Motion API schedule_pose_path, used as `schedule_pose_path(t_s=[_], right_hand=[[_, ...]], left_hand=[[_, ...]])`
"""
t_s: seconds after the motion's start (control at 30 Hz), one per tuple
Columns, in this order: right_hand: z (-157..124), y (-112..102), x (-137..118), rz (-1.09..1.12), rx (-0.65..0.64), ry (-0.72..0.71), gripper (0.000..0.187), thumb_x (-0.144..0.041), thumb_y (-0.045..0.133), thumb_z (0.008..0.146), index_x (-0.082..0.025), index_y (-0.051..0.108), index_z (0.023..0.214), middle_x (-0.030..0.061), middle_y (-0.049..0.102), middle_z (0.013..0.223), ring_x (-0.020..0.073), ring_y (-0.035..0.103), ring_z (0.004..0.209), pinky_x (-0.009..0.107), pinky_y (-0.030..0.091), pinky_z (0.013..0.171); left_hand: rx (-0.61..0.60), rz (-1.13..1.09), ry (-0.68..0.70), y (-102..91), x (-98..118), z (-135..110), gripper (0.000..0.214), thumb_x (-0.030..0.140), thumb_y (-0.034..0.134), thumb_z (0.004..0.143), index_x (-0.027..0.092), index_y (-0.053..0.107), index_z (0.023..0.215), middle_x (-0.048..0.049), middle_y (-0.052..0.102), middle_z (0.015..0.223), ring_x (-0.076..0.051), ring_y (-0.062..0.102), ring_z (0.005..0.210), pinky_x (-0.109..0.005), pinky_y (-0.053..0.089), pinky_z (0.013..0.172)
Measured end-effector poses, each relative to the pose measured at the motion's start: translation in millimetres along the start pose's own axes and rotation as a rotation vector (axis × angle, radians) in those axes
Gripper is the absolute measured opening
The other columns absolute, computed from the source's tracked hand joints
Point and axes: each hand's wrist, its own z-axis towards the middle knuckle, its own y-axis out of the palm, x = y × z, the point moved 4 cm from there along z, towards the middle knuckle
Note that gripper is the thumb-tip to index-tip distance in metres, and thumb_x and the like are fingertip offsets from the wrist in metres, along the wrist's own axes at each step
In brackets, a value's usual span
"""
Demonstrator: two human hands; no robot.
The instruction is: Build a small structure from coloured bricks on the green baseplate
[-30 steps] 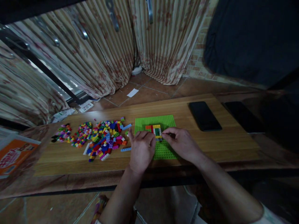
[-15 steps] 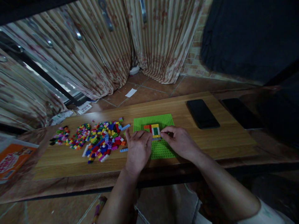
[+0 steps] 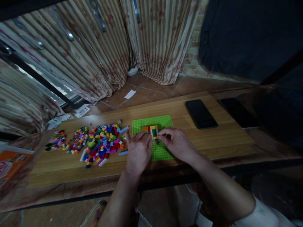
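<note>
A small build of toy bricks [image 3: 154,133] in orange, red, yellow, white and green sits on the green baseplate [image 3: 163,119]. My left hand [image 3: 139,150] is against the build's left side, its thumb and forefinger closed together and its little finger raised outward. The hand hides those fingertips and part of the plate. At the build's right edge, my right hand [image 3: 178,142] has thumb and forefinger pinched together; whatever is between them is too small to name. Light-blue bricks [image 3: 123,153] lie on the board just left of my left hand.
Left on the wooden board [image 3: 61,173] are heaps of loose toy bricks [image 3: 101,146]. A black phone [image 3: 201,114] lies on the right, with a second dark phone [image 3: 239,112] beyond the board's edge. An orange-and-white package [image 3: 13,164] stands far left.
The whole view has shifted slightly, so the board and its things appear a little further left. Both hands stay at the build, with only slight finger movement.
</note>
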Motion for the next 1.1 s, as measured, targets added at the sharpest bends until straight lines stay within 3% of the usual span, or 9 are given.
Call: schedule_pose_path(t_s=[0.27, 0.43, 0.7, 1.1], right_hand=[[-1.0, 5.1, -2.1, -0.002, 0.022, -0.059, 0.013, -0.015, 0.059, 0.084, -0.021, 0.071, 0.086, 0.0016, 0.066, 0.084, 0.0122, 0.056, 0.067, 0.028, 0.042, 0.067], [-1.5, 9.3, -2.0, -0.031, 0.040, -0.104, 0.014, -0.014, 0.059, 0.084, -0.021, 0.070, 0.084, 0.0023, 0.064, 0.086, 0.0142, 0.060, 0.077, 0.030, 0.045, 0.074], [-1.4, 12.9, -4.8, -0.058, 0.072, -0.172, 0.014, -0.013, 0.061, 0.083, -0.022, 0.071, 0.086, 0.0040, 0.062, 0.097, 0.0170, 0.060, 0.092, 0.033, 0.048, 0.085], [-2.3, 22.1, -3.8, -0.117, 0.130, -0.226, 0.016, -0.015, 0.064, 0.081, -0.025, 0.074, 0.089, 0.0064, 0.057, 0.108, 0.0230, 0.057, 0.104, 0.042, 0.049, 0.091]], left_hand=[[0.035, -0.012, 0.040, -2.8, -1.0, -0.1, 0.018, 0.015, 0.053, 0.089, 0.021, 0.066, 0.079, 0.0006, 0.071, 0.082, -0.017, 0.065, 0.080, -0.052, 0.023, 0.111], [0.019, -0.060, 0.050, 0.4, -2.6, 0.4, 0.017, 0.012, 0.054, 0.087, 0.021, 0.066, 0.079, 0.0006, 0.071, 0.083, -0.016, 0.065, 0.081, -0.047, 0.029, 0.108], [0.053, -0.131, -0.057, 6.0, -1.7, -4.5, 0.010, 0.016, 0.061, 0.087, 0.022, 0.068, 0.089, -0.0001, 0.073, 0.086, -0.019, 0.066, 0.085, -0.049, 0.030, 0.106], [0.151, -0.466, -0.214, 13.9, -14.5, -13.7, 0.013, 0.011, 0.063, 0.084, 0.019, 0.069, 0.091, -0.0026, 0.072, 0.088, -0.017, 0.066, 0.086, -0.031, 0.052, 0.080]])
